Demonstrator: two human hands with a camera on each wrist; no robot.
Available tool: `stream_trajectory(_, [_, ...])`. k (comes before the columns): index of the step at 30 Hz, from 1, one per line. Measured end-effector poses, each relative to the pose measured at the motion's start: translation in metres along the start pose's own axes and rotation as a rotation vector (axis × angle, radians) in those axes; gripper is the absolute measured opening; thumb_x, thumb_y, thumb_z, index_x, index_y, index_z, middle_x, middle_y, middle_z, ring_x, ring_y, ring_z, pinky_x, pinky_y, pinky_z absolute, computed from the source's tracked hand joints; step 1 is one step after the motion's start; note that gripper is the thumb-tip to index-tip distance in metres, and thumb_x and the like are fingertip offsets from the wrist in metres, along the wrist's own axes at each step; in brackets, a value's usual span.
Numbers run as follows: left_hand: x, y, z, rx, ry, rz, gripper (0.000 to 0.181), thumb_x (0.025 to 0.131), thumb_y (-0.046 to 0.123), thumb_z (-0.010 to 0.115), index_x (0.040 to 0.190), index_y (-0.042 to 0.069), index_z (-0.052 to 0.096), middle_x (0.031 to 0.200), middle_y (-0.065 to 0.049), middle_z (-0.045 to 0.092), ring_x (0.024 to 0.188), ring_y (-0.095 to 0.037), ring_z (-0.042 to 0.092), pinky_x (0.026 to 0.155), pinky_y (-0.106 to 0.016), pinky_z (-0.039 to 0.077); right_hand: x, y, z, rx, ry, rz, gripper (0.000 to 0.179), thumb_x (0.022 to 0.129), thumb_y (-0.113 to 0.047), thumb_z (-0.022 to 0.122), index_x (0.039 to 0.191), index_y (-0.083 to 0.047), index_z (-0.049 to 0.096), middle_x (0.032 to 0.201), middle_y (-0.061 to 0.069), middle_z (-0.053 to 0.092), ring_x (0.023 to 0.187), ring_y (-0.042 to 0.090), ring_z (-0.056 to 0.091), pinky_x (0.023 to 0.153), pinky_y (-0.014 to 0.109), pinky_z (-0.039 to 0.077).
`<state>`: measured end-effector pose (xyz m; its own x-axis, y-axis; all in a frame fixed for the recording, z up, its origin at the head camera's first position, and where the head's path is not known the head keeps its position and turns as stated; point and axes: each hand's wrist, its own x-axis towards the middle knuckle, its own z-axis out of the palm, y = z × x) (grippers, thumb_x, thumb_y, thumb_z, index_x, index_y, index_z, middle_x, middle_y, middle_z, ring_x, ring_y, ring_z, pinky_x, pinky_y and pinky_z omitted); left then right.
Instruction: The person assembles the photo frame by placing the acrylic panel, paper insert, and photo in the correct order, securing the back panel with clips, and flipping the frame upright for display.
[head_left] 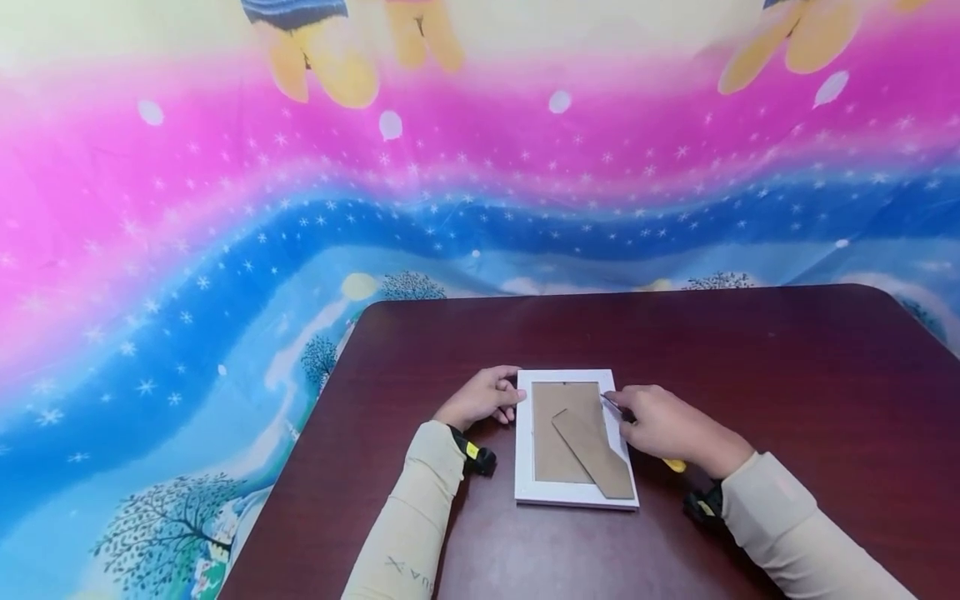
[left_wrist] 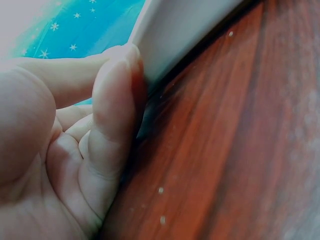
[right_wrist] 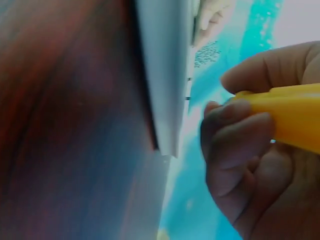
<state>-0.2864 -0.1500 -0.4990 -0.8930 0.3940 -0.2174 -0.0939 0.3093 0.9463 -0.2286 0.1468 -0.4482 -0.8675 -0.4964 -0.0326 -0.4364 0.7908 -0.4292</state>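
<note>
A white picture frame [head_left: 577, 493] lies face down on the table, its brown backing board [head_left: 551, 450] and slanted stand leg [head_left: 592, 454] facing up. At its upper left edge my left hand [head_left: 483, 396] holds the side with thumb and fingers; the left wrist view shows the fingertips against the frame's white side [left_wrist: 185, 35]. My right hand [head_left: 671, 425] grips a screwdriver with a yellow handle [right_wrist: 297, 112]. Its thin dark shaft [head_left: 613, 403] reaches over the frame's right border, with the tip at the inner edge of the backing. Whether the tip touches a metal tab cannot be made out.
The dark red-brown table [head_left: 772, 367] extends behind and to both sides of the frame. A colourful printed cloth [head_left: 480, 167] hangs beyond the table's far edge. Black wrist straps with cameras [head_left: 480, 457] sit on both wrists, close to the tabletop.
</note>
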Motion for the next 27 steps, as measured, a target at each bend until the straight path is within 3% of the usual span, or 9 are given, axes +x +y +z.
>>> stream_trajectory(11, [0.000, 0.001, 0.000, 0.010, -0.001, -0.001, 0.064, 0.093, 0.015, 0.068, 0.148, 0.002, 0.037, 0.078, -0.011, 0.063, 0.059, -0.020, 0.060, 0.054, -0.031, 0.055, -0.004, -0.012, -0.005, -0.054, -0.065, 0.069, 0.040, 0.090, -0.007, 0.058, 0.127, 0.007, 0.060, 0.116, 0.021, 0.064, 0.073, 0.016, 0.054, 0.061, 0.030, 0.046])
stream_trajectory(18, [0.000, 0.001, 0.001, 0.003, -0.003, -0.001, 0.063, 0.094, 0.014, 0.067, 0.147, 0.002, 0.037, 0.078, -0.011, 0.063, 0.059, -0.019, 0.060, 0.053, -0.031, 0.055, -0.005, -0.015, -0.003, -0.060, -0.096, 0.038, 0.038, 0.090, -0.007, 0.059, 0.125, 0.008, 0.061, 0.116, 0.021, 0.064, 0.087, 0.019, 0.058, 0.072, 0.037, 0.050])
stream_trajectory(27, [0.002, -0.001, 0.001, -0.004, -0.001, 0.005, 0.062, 0.094, 0.014, 0.068, 0.147, 0.003, 0.039, 0.078, -0.012, 0.063, 0.058, -0.020, 0.060, 0.053, -0.031, 0.055, -0.004, -0.013, 0.000, -0.085, -0.072, -0.017, 0.036, 0.091, -0.008, 0.058, 0.124, 0.006, 0.062, 0.113, 0.018, 0.066, 0.095, 0.022, 0.062, 0.079, 0.042, 0.052])
